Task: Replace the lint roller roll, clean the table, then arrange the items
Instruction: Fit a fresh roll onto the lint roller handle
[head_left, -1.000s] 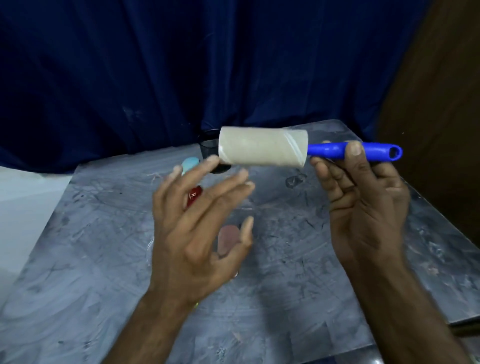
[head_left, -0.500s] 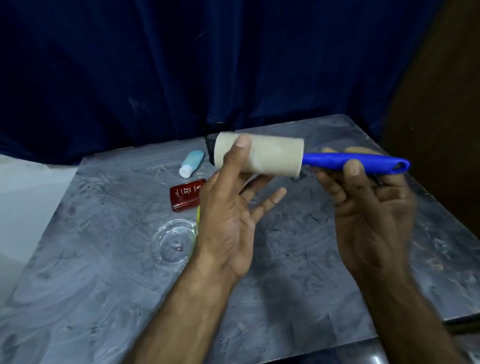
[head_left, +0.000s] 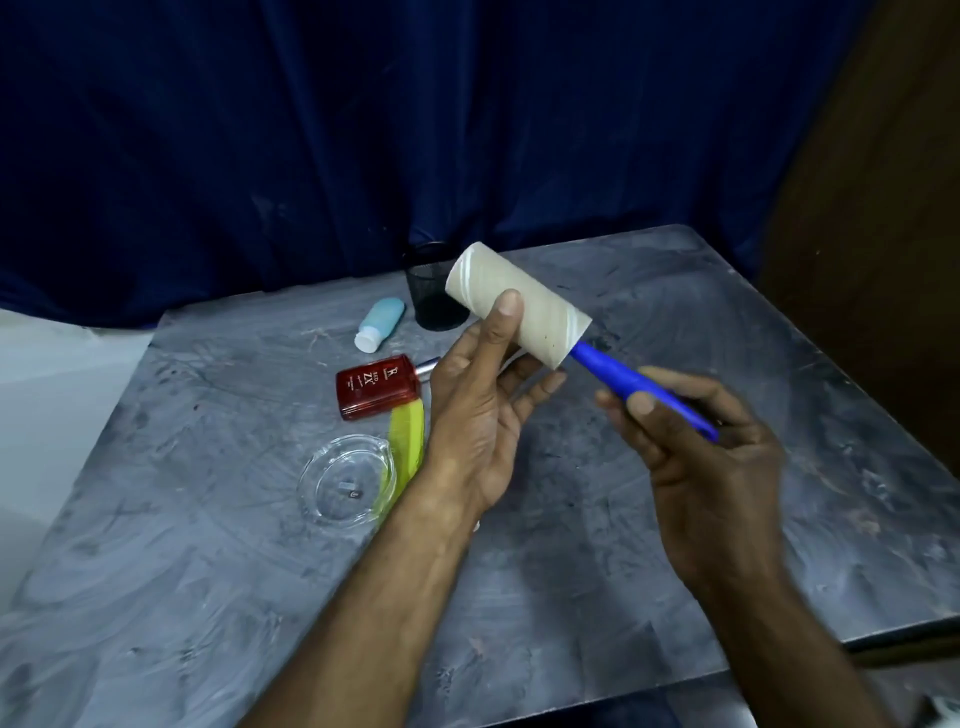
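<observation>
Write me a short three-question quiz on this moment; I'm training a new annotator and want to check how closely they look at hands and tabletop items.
1. True or false: the right hand grips the blue handle of the lint roller.
2. What is the left hand touching?
A. the red bottle
B. the cardboard roll
C. the glass dish
3. Fill in: the small light-blue bottle lies on its side on the table, just left of the black mesh ____.

Key: 1 true; 2 B, its thumb presses the roll's side; 3 cup.
</observation>
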